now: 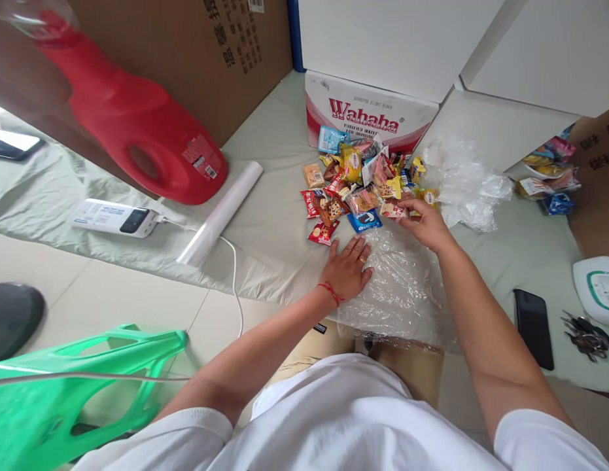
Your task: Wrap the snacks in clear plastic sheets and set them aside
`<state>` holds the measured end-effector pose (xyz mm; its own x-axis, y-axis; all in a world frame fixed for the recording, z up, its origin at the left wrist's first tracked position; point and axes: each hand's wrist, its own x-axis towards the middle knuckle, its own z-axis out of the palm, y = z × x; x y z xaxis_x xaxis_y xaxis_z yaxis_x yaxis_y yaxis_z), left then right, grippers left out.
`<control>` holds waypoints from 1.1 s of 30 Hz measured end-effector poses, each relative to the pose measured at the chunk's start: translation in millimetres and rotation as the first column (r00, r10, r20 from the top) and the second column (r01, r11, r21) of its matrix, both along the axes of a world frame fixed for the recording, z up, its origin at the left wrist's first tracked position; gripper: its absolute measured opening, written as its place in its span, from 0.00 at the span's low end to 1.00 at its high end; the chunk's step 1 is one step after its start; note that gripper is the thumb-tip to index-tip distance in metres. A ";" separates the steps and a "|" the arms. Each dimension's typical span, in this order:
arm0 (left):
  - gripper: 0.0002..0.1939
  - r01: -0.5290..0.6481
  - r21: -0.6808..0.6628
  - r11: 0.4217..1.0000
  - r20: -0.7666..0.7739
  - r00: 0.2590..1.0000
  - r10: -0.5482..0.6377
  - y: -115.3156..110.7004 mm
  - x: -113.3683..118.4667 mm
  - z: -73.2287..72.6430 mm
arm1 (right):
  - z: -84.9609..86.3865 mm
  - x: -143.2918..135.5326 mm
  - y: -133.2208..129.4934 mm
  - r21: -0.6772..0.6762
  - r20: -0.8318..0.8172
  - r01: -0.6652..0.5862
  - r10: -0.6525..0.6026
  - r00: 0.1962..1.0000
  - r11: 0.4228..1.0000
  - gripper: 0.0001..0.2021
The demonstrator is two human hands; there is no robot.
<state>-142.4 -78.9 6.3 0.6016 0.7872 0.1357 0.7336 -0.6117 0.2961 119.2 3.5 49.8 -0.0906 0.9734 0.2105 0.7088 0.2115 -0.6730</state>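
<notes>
My left hand (pixel 347 269) lies flat, fingers spread, on the cloth at the left edge of a clear plastic sheet or bag (pixel 405 281). My right hand (pixel 426 226) pinches the edge of a small red and cream snack packet (pixel 393 209) at the near right side of a heap. Wrapped snacks in several colours make up that heap, among them a yellow packet (pixel 352 163) and a light blue one (pixel 332 139). Just ahead of my left fingertips lie a blue packet (pixel 365 221) and a red packet (pixel 324 231).
Behind the heap stands a Wahaha carton (pixel 367 118). Crumpled clear plastic bags (pixel 468 180) lie to its right, with more snacks (pixel 549 173) beyond. A plastic film roll (pixel 220 212), power bank (pixel 115 218) and red jug (pixel 152 131) are left; a phone (pixel 534 328) and keys (pixel 587 337) right.
</notes>
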 end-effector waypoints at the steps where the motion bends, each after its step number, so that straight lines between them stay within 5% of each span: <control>1: 0.30 0.003 0.005 1.000 -0.003 1.000 -0.003 0.1 0.1 -0.5 | 1.7 -0.8 4.7 0.021 -0.014 0.007 -0.007 1.000 1.000 0.21; 6: 0.31 -0.004 0.025 1.000 -0.034 0.999 0.004 -0.3 0.9 -1.1 | 8.3 -34.7 41.4 0.104 0.258 -0.131 0.101 0.961 0.986 0.23; 11: 0.31 -0.007 0.020 1.000 -0.058 0.998 0.009 -0.5 1.5 -0.3 | 5.4 -69.1 65.8 -0.093 0.652 -0.280 0.271 0.708 0.955 0.29; 14: 0.31 -0.008 0.011 1.000 -0.061 0.998 0.009 0.0 1.5 -0.4 | 5.7 -78.6 67.1 -0.077 0.704 -0.311 0.272 0.656 0.947 0.27; 18: 0.32 -0.005 0.001 1.000 -0.055 0.998 0.005 0.3 1.2 -0.2 | 11.5 -78.7 59.4 -0.052 0.693 -0.257 0.220 0.686 0.965 0.22; 25: 0.31 -0.001 0.010 1.000 -0.032 0.999 0.002 0.3 0.5 -0.1 | 41.0 -36.7 -6.2 0.092 0.455 -0.118 0.064 0.888 0.989 0.26; 28: 0.32 -0.003 0.006 1.000 -0.040 0.999 0.004 0.9 0.3 0.0 | 54.8 -15.2 -60.7 -0.131 0.100 -0.063 0.076 0.992 0.989 0.24; 30: 0.32 -0.006 0.006 1.000 -0.049 0.999 0.007 0.9 0.0 0.5 | 58.2 -5.8 -92.3 -0.415 -0.173 -0.137 0.069 0.982 0.900 0.22; 33: 0.32 -0.003 0.007 1.000 -0.054 0.999 0.003 0.3 -0.5 1.5 | 52.1 -1.3 -113.5 -0.676 -0.403 -0.362 0.090 0.911 0.642 0.22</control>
<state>-142.8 -78.7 7.7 0.6059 0.7881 0.1083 0.7503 -0.6114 0.2517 118.0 -110.0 101.9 -0.3936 0.7769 -0.4914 0.4358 -0.3129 -0.8439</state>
